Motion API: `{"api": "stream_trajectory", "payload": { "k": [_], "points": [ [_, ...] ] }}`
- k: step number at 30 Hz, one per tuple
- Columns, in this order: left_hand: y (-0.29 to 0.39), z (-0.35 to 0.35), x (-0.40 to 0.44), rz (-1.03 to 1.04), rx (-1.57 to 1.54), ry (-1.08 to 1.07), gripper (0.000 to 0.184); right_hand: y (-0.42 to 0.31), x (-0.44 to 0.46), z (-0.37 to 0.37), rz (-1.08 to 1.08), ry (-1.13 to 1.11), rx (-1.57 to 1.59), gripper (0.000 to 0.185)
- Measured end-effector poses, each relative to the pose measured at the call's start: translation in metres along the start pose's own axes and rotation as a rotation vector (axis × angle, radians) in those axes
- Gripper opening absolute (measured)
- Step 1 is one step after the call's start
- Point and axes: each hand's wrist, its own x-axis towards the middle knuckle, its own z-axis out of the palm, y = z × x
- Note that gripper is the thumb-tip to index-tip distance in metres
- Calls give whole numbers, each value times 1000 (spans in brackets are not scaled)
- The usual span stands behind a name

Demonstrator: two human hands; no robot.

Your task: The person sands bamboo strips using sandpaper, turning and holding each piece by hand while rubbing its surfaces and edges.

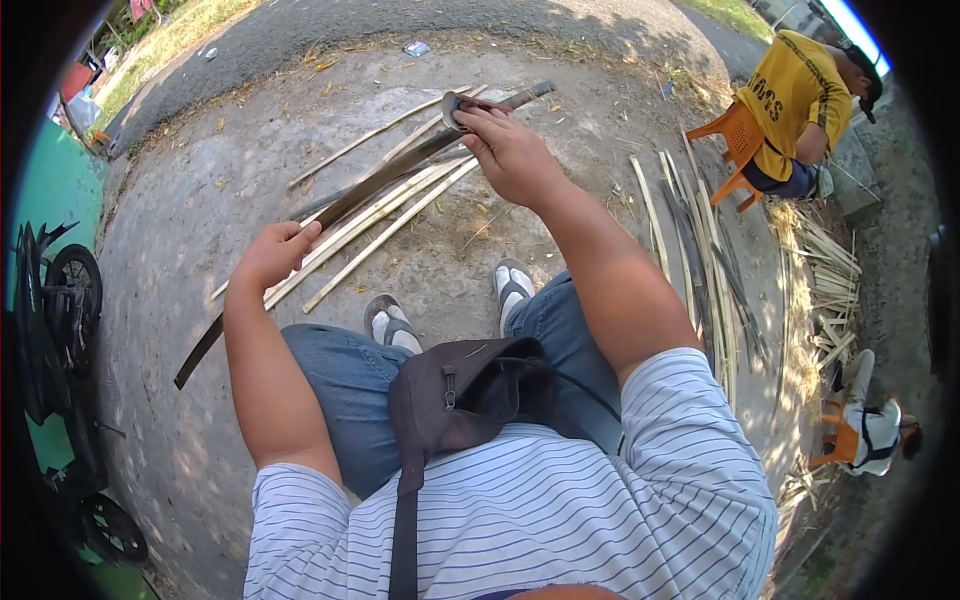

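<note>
My left hand [275, 255] is closed on a long, flat dark strip [375, 185], thumb on top. The strip slants from low on the left up to my right hand [510, 150]. The fingers of that hand are curled over a round-ended object [452, 112], grey-rimmed with a reddish-brown part behind it, at the strip's upper end. Whether the two are one piece is hard to tell, since my fingers cover the join. Below and behind them, pale split-bamboo strips [390, 222] lie on the ground. A greyish length [528, 95] sticks out beyond my right hand.
More pale and dark strips [705, 260] lie to the right, beside a pile of short pieces [830, 270]. A person in yellow [795, 95] sits on an orange chair [738, 135]; another person [878, 435] sits lower right. A motorcycle [70, 300] stands left. A black bag [465, 400] hangs at my front.
</note>
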Motion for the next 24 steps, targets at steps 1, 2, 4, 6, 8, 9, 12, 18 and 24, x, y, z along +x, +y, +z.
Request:
{"api": "stream_trajectory", "payload": {
  "k": [1, 2, 4, 6, 8, 9, 12, 18, 24],
  "points": [
    [1, 0, 0, 2, 0, -2, 49, 1, 0, 1, -7, 7, -6, 38],
    [1, 0, 0, 3, 0, -3, 48, 1, 0, 2, -10, 9, -6, 38],
    [1, 0, 0, 2, 4, -6, 48, 2, 0, 2, -17, 13, -6, 39],
    [2, 0, -1, -1, 13, -8, 48, 3, 1, 3, -17, 13, -3, 39],
    [5, 0, -4, -15, 9, -10, 48, 3, 0, 2, -7, 10, -10, 39],
    [6, -1, -5, -23, 7, -11, 48, 1, -1, 1, 4, 7, -17, 40],
    [4, 0, -3, -22, -8, -19, 48, 1, 0, 0, 20, -4, -9, 40],
    [6, -1, -4, -34, -8, -31, 48, 0, 0, 0, 13, 1, -15, 40],
    [2, 2, -3, 8, -17, 11, 50, 3, 0, 3, -9, 19, -8, 39]
  ]
}}
